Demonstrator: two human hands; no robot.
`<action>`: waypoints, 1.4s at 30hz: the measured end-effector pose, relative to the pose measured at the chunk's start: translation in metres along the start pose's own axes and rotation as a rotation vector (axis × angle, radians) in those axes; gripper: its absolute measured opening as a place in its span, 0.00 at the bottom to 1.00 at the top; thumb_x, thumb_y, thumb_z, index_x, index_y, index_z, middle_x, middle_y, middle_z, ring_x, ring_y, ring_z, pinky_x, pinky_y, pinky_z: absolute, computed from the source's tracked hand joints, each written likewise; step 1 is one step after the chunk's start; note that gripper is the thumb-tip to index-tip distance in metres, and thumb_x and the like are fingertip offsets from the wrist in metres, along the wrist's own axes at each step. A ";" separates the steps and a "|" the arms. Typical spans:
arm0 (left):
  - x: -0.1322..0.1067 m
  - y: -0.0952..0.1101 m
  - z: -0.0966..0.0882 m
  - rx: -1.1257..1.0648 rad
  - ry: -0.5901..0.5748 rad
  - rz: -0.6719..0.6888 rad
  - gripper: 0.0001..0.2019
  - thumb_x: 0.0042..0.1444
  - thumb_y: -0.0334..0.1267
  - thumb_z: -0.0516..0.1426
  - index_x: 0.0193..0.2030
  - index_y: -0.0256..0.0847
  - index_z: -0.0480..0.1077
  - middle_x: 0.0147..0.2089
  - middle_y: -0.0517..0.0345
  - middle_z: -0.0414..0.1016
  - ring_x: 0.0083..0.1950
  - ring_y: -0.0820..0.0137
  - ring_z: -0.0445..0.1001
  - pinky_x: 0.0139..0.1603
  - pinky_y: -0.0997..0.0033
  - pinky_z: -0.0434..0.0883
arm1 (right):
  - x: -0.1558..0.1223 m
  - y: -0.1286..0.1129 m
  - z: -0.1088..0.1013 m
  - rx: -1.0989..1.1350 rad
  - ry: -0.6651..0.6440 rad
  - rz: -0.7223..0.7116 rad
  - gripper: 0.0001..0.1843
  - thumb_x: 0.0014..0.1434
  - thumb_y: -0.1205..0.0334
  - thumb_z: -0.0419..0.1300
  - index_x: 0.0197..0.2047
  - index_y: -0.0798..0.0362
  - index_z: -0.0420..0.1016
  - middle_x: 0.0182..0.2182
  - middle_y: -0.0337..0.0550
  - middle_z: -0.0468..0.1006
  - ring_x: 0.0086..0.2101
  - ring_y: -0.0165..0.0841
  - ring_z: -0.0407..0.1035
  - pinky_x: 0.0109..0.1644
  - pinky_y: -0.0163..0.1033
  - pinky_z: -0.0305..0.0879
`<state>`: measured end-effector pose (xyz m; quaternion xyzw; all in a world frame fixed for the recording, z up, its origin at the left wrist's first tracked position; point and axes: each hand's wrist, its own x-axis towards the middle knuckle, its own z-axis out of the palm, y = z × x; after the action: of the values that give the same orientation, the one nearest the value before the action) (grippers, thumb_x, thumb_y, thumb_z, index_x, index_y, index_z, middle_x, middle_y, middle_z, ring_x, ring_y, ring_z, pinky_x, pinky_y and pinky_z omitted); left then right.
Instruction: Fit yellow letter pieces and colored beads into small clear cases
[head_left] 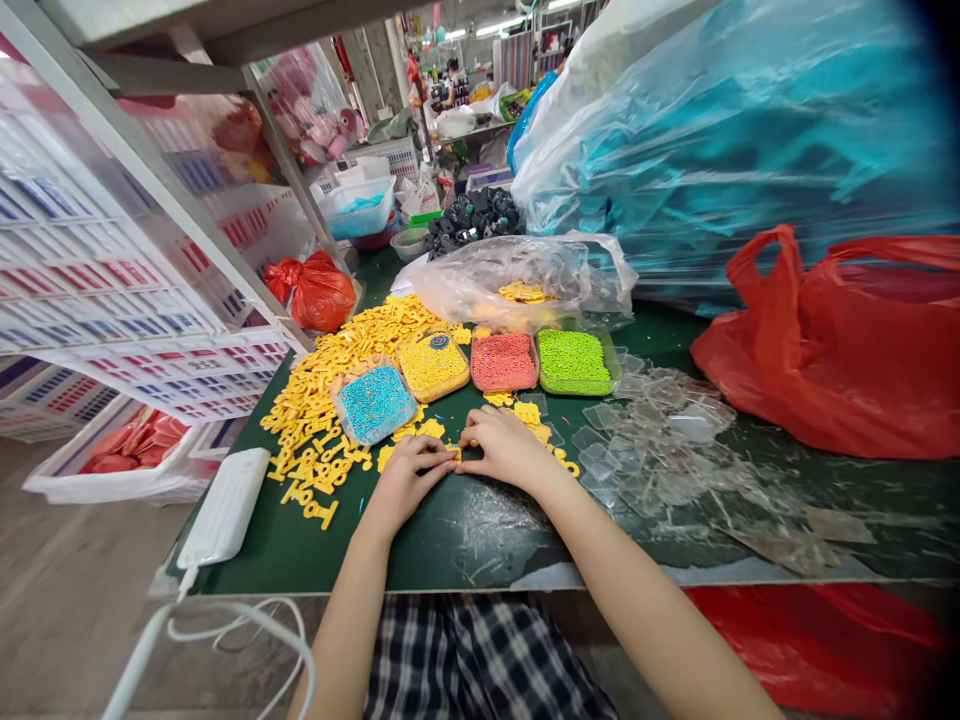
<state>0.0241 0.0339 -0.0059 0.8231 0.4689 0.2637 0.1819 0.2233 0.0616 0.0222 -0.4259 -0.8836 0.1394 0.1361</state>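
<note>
Checked cloth (487, 650) covers the person's lap, below the near edge of a green desk (420, 550). Just past that edge, the left grip (405, 480) and the right grip (510, 447) meet, fingertips of both pinching a small yellow piece (454, 454) that they partly hide. Beyond it, four shallow tubs (576, 389) hold blue beads (377, 398), yellow beads (433, 368), red beads (504, 360) and green beads (574, 360), left to right. Yellow parts (304, 405) heap up on the left, near a white device (225, 507); clear plastic pieces (660, 440) lie scattered on the right, near a red bag (847, 350).
</note>
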 end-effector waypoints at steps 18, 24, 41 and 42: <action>0.002 0.008 -0.001 0.004 0.138 -0.064 0.11 0.60 0.45 0.57 0.39 0.45 0.79 0.38 0.55 0.76 0.43 0.65 0.72 0.45 0.63 0.69 | -0.001 0.016 -0.011 0.034 0.174 0.026 0.10 0.61 0.58 0.60 0.42 0.54 0.77 0.38 0.46 0.76 0.43 0.38 0.67 0.46 0.42 0.60; 0.023 0.028 0.007 0.182 0.025 0.011 0.09 0.59 0.44 0.59 0.39 0.46 0.79 0.38 0.56 0.76 0.40 0.65 0.71 0.42 0.63 0.66 | -0.003 0.020 -0.018 -0.067 0.199 0.107 0.10 0.65 0.64 0.54 0.43 0.55 0.77 0.39 0.46 0.77 0.42 0.39 0.67 0.44 0.42 0.59; 0.043 0.034 0.015 0.258 -0.157 0.073 0.06 0.59 0.40 0.58 0.38 0.46 0.78 0.39 0.56 0.75 0.41 0.64 0.67 0.41 0.64 0.61 | -0.004 0.022 -0.025 -0.063 0.191 0.200 0.14 0.67 0.64 0.49 0.43 0.55 0.76 0.40 0.48 0.77 0.43 0.38 0.66 0.45 0.41 0.58; 0.044 0.035 0.016 0.273 -0.163 0.095 0.06 0.60 0.39 0.58 0.37 0.44 0.77 0.39 0.56 0.75 0.41 0.64 0.67 0.41 0.64 0.61 | -0.004 0.021 -0.025 -0.063 0.190 0.201 0.14 0.67 0.64 0.49 0.43 0.55 0.76 0.40 0.48 0.77 0.43 0.38 0.66 0.46 0.41 0.58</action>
<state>0.0758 0.0544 0.0125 0.8801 0.4446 0.1384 0.0932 0.2501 0.0742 0.0371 -0.5277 -0.8234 0.0838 0.1910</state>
